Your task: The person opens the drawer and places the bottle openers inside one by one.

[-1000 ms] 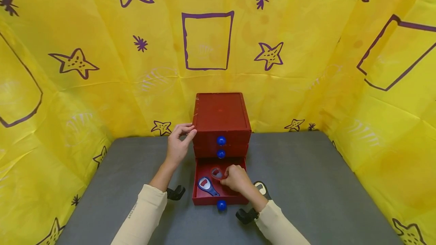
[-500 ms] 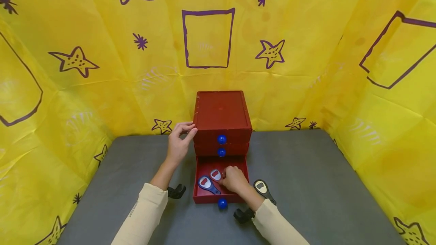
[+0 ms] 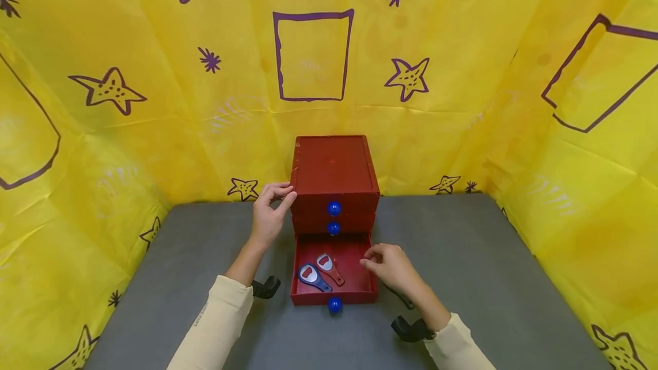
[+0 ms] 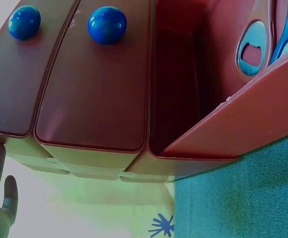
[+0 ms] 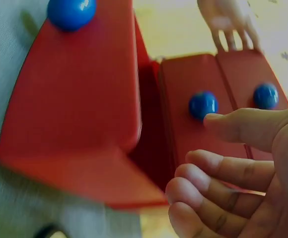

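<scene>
A red drawer unit stands on the table, its bottom drawer pulled out. Inside lie a blue bottle opener and a red bottle opener, side by side on the left. My left hand rests its fingertips against the unit's upper left side. Over the drawer's right edge hovers my right hand, with nothing between its loosely bent fingers, as the right wrist view shows too. A black bottle opener lies on the table, mostly hidden under that hand.
Two closed drawers with blue knobs sit above the open one. The bottom drawer's blue knob sticks out in front. A grey table spreads on both sides, and a yellow patterned cloth surrounds it.
My right hand has let go of the red bottle opener, leaving it beside the blue one, and has moved right, over the black one. The left hand stays put.
</scene>
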A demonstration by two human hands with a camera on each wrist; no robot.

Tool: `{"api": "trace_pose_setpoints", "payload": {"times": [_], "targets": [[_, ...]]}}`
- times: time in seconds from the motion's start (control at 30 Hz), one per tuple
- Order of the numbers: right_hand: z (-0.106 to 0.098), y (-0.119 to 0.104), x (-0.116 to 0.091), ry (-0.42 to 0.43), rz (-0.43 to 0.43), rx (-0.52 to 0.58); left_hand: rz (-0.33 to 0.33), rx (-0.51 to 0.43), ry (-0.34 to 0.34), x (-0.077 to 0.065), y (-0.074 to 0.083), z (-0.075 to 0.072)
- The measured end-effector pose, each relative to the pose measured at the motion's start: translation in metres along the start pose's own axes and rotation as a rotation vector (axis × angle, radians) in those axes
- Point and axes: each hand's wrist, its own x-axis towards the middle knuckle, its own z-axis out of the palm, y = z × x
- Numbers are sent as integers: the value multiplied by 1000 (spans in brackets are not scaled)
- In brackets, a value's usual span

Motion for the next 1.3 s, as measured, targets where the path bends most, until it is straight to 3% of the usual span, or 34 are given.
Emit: {"api": "trace_pose_setpoints", "payload": {"times": [0.17, 0.3, 0.4, 0.53, 0.8, 1.03, 1.3], "targets": [[-10, 23, -12, 30, 22, 39, -15, 10, -6, -1, -2, -1], [-16, 36, -21, 57, 91, 48, -32, 4, -2, 1, -20, 0], [-19, 45, -28, 78, 128, 6, -35, -7, 8, 4, -35, 1], [-19, 57, -37, 84, 146, -85, -11, -20, 23, 3, -39, 1], [-4, 75, -50, 94, 211, -199, 34, -15, 29, 3, -39, 2], [6, 71, -56, 126, 226, -268, -11, -11, 15, 4, -38, 2], [14, 68, -58, 178, 158, -323, 5, -18, 23, 1, -14, 2]]}}
